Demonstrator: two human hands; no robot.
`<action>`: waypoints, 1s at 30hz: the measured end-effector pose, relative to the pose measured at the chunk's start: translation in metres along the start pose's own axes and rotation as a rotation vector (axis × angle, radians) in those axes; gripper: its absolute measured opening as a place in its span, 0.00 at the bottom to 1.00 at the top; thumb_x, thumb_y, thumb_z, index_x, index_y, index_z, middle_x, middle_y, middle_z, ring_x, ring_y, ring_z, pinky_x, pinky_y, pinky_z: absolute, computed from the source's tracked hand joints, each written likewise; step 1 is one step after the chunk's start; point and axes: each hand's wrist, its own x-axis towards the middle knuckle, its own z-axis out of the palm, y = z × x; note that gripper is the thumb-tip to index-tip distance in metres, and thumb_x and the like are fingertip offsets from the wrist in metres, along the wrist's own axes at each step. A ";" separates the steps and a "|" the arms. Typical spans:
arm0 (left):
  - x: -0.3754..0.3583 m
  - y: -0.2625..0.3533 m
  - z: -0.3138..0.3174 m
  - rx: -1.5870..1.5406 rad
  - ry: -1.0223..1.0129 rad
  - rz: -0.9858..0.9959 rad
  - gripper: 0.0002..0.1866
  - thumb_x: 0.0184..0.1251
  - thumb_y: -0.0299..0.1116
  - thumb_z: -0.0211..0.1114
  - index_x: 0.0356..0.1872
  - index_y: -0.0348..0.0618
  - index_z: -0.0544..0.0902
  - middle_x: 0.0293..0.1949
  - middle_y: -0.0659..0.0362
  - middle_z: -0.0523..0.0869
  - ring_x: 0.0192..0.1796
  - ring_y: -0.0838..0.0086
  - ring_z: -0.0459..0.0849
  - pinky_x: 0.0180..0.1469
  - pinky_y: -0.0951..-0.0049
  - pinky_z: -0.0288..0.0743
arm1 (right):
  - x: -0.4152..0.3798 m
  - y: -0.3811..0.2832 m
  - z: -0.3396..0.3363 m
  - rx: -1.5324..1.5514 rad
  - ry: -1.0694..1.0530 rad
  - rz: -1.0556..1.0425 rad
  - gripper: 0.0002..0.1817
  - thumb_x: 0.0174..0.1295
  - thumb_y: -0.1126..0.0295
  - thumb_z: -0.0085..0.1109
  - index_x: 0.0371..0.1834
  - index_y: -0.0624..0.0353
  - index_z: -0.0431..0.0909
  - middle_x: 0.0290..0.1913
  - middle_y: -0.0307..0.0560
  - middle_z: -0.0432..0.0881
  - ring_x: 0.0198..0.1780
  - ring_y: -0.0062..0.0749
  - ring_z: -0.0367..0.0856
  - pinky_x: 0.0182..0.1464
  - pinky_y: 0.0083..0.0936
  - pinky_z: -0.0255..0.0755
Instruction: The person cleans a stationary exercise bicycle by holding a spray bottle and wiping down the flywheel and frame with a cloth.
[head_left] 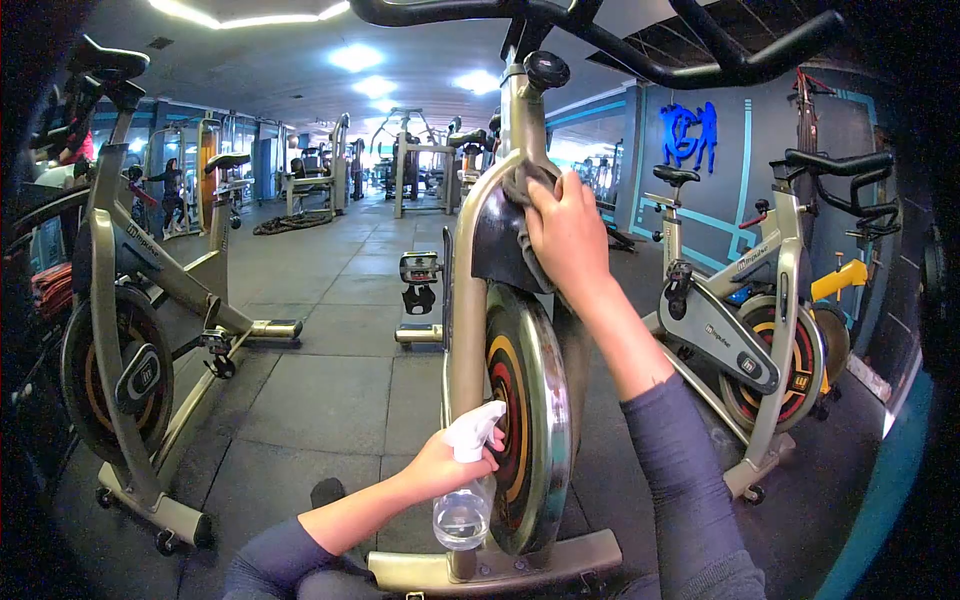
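Note:
An exercise bike [466,300] stands upright right in front of me, its flywheel [545,420] facing me. My right hand [568,235] presses a dark grey cloth [528,188] against the frame by the black guard [503,245], below the adjusting knob [547,70]. Low beside the wheel, my left hand [450,466] is closed round the neck of a clear spray bottle [462,517] with a white spray head [472,432]. Some clear liquid shows in the bottle.
Another bike [150,260] stands at the left and one more [745,290] at the right. Black handlebars [700,72] reach overhead. The front foot bar [400,571] lies low before me. Gym machines [420,165] and a person [172,190] are farther back.

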 end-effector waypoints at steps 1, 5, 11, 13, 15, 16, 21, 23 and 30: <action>0.000 0.000 0.000 0.000 0.000 0.000 0.35 0.54 0.19 0.61 0.66 0.41 0.63 0.45 0.58 0.78 0.39 0.78 0.80 0.45 0.76 0.76 | -0.007 -0.002 -0.002 -0.004 0.017 -0.039 0.16 0.52 0.69 0.62 0.47 0.55 0.79 0.44 0.52 0.70 0.47 0.47 0.72 0.47 0.38 0.75; 0.001 0.004 0.004 0.049 0.030 -0.008 0.34 0.52 0.17 0.60 0.64 0.41 0.64 0.44 0.58 0.78 0.38 0.76 0.82 0.43 0.75 0.77 | -0.032 -0.012 -0.014 -0.015 -0.046 -0.084 0.20 0.50 0.71 0.63 0.49 0.55 0.78 0.43 0.50 0.69 0.45 0.44 0.72 0.41 0.33 0.77; 0.000 0.005 0.005 0.040 0.058 0.005 0.31 0.50 0.14 0.58 0.60 0.39 0.67 0.41 0.57 0.79 0.37 0.74 0.83 0.42 0.74 0.78 | -0.045 -0.009 -0.019 -0.013 -0.077 -0.141 0.20 0.51 0.71 0.62 0.50 0.54 0.78 0.42 0.47 0.68 0.45 0.42 0.71 0.35 0.31 0.80; 0.001 0.004 0.004 0.043 0.056 0.005 0.29 0.50 0.14 0.57 0.59 0.39 0.67 0.41 0.57 0.79 0.37 0.74 0.83 0.42 0.74 0.78 | -0.035 -0.006 -0.017 -0.025 -0.064 -0.131 0.19 0.51 0.70 0.62 0.49 0.52 0.79 0.42 0.46 0.69 0.45 0.42 0.71 0.37 0.33 0.79; 0.000 0.003 0.005 0.000 0.053 0.003 0.28 0.50 0.14 0.57 0.57 0.38 0.68 0.41 0.57 0.79 0.37 0.74 0.83 0.42 0.74 0.78 | -0.018 -0.002 -0.013 -0.004 -0.028 -0.069 0.16 0.52 0.69 0.62 0.47 0.53 0.80 0.42 0.47 0.71 0.46 0.44 0.74 0.42 0.37 0.78; 0.000 0.004 0.004 0.003 0.058 0.000 0.28 0.50 0.14 0.57 0.57 0.38 0.68 0.41 0.57 0.79 0.37 0.74 0.83 0.42 0.74 0.78 | -0.008 0.002 -0.009 0.022 -0.015 -0.036 0.15 0.54 0.69 0.61 0.46 0.54 0.80 0.42 0.49 0.72 0.45 0.45 0.75 0.42 0.38 0.77; -0.001 0.005 0.001 0.040 0.009 -0.035 0.35 0.54 0.20 0.62 0.66 0.41 0.64 0.45 0.58 0.78 0.38 0.79 0.80 0.45 0.76 0.76 | 0.030 0.021 0.008 0.060 -0.014 0.101 0.11 0.58 0.67 0.59 0.42 0.56 0.81 0.39 0.55 0.75 0.42 0.50 0.77 0.43 0.40 0.75; 0.000 0.004 0.000 0.055 0.006 -0.031 0.34 0.53 0.20 0.62 0.66 0.40 0.64 0.45 0.58 0.78 0.38 0.79 0.81 0.45 0.76 0.76 | 0.030 0.022 0.008 0.165 0.008 0.165 0.11 0.59 0.65 0.58 0.40 0.58 0.82 0.38 0.57 0.76 0.41 0.53 0.78 0.44 0.41 0.73; 0.000 0.000 0.002 0.056 0.029 -0.015 0.33 0.53 0.19 0.62 0.64 0.39 0.65 0.44 0.57 0.79 0.38 0.77 0.82 0.45 0.75 0.77 | -0.052 0.020 -0.006 0.168 0.031 0.114 0.17 0.61 0.65 0.56 0.52 0.57 0.75 0.40 0.51 0.70 0.43 0.47 0.74 0.43 0.39 0.73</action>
